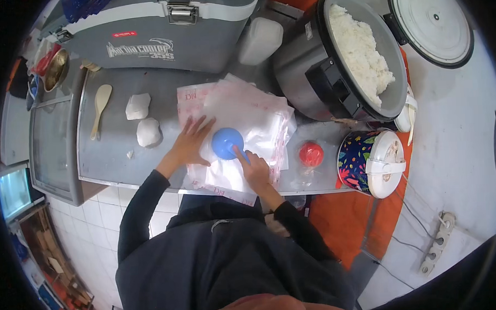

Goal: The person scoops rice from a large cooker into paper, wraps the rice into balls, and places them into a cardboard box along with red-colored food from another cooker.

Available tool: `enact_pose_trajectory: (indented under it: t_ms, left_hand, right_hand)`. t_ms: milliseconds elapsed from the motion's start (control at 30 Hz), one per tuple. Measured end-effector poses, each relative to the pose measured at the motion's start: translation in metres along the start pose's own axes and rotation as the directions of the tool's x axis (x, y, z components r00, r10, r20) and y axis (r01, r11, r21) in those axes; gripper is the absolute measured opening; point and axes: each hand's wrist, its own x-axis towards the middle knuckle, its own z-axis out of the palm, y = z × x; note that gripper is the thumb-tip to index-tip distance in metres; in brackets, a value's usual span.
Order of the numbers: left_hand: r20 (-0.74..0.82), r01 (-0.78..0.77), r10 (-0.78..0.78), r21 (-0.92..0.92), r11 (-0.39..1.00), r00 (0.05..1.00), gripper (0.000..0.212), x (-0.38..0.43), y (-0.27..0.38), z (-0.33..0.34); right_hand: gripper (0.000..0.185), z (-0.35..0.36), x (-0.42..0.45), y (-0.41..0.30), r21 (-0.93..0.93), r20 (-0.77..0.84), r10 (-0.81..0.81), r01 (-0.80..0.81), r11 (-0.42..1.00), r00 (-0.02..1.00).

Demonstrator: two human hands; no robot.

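Note:
My right hand (pixel 256 171) grips the handle of a blue plastic scoop (pixel 225 141), its index finger stretched along the handle. The scoop's round bowl lies dome upward on a stack of rice wrapping sheets (pixel 246 101) with red print; whatever is under the bowl is hidden. My left hand (pixel 194 144) rests flat with spread fingers on the left part of the sheets, holding nothing. To its left, two white wrapped packets (pixel 138 106) sit one behind the other on the metal table (pixel 109 160). A cream rice paddle (pixel 101 107) lies farther left.
A large cooker (pixel 302 67) full of cooked rice (pixel 357 48) stands open at the back right. Before it are a red round object (pixel 311 154) in clear plastic and a flower-patterned container (pixel 355 163). Behind the sheets stand a grey cooler box (pixel 146 48) and a whitish container (pixel 261 40).

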Motion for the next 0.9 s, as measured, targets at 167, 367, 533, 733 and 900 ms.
enact_pose_trajectory:
  t_ms: [167,367,533,733,900]
  left_hand:
    - [0.155,0.034,-0.044,0.068,0.997,0.987,0.131,-0.007,0.0,-0.005]
    - [0.152,0.032,-0.038,0.045,0.998,0.988,0.132,-0.001,0.005,-0.008]
    - [-0.039,0.024,-0.035,-0.242,0.97,0.999,0.099,-0.007,-0.005,-0.014]
    - [-0.154,-0.026,-0.1,-0.656,0.754,0.983,0.014,0.015,0.006,-0.063]
    - [-0.152,-0.095,0.024,-0.485,0.87,0.988,0.033,0.025,0.031,-0.059]
  right_hand:
    - [0.067,-0.028,0.019,0.034,-0.017,0.166,-0.235,0.241,0.97,0.958]
    - [0.065,-0.039,0.025,0.043,0.038,0.293,-0.262,0.262,0.964,0.92]
    - [0.041,-0.146,0.059,0.06,0.17,-0.447,0.119,-0.047,0.984,0.886]
    - [0.038,-0.277,0.147,0.141,-0.11,-0.583,0.2,-0.321,0.941,0.788]
    - [0.016,-0.205,0.132,0.08,-0.056,-0.637,-0.007,-0.038,0.998,0.771]
